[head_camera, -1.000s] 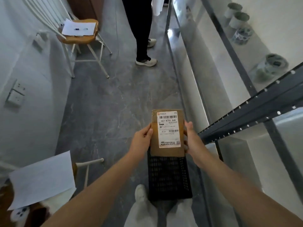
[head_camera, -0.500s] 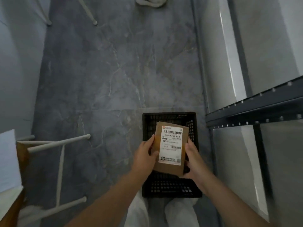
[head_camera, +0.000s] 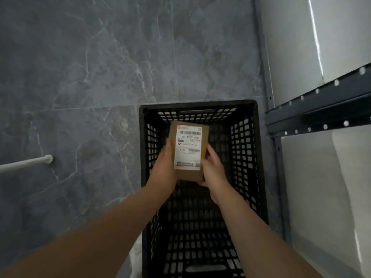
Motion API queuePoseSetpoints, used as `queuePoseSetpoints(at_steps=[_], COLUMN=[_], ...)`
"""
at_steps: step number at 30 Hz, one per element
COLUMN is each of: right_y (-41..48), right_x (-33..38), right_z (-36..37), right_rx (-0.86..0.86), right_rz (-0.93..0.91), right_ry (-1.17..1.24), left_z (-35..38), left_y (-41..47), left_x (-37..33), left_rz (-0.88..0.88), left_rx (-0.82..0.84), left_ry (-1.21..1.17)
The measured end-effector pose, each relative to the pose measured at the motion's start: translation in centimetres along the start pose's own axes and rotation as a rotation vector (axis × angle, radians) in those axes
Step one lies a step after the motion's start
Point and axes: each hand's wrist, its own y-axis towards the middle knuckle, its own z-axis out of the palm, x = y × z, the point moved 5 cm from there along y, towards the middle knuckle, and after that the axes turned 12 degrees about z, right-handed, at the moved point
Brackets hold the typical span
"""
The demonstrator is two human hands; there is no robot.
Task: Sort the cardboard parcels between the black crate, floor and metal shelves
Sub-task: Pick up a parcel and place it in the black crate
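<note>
Head camera looks straight down into the black crate (head_camera: 197, 102), and I can see one cardboard parcel (head_camera: 187, 151) held over the crate's far half, label side up. The left hand (head_camera: 163, 167) grips the parcel's left edge. The right hand (head_camera: 213, 170) grips its right edge and near corner, fingers curled round it. I cannot tell if the parcel touches the crate bottom yet; I think it hangs a bit above. No other parcel shows inside the crate. What could go wrong? If I let go too soon, the parcel may drop, tip and end up leaning on the crate wall. If one hand lets go first, it could slip and flip over, hiding the label. The metal shelf (head_camera: 321, 105) sits just right of the crate, so a fast lift of the right arm could bump it. The floor (head_camera: 90, 77) lies left of the crate.
</note>
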Motion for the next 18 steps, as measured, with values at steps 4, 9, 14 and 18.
queuePoseSetpoints(at_steps=[4, 9, 14, 18], right_y=[3.8, 4.4, 3.8, -1.0], right_x=[1.3, -0.1, 1.4, 5.2], right_z=[3.6, 4.2, 4.3, 4.2], right_rx=[0.020, 0.025, 0.049, -0.037], right_rz=[-0.115, -0.205, -0.201, -0.271], right_ry=[-0.154, -0.154, -0.236, -0.461], left_z=[0.2, 1.6, 1.8, 0.2], left_y=[2.4, 2.2, 1.4, 1.3], left_x=[3.5, 4.5, 3.1, -1.9], left_rz=[-0.202, -0.120, -0.108, -0.080], left_rx=[-0.078, -0.065, 0.088, 0.174], left_ry=[-0.010, 0.133, 0.489, 0.623])
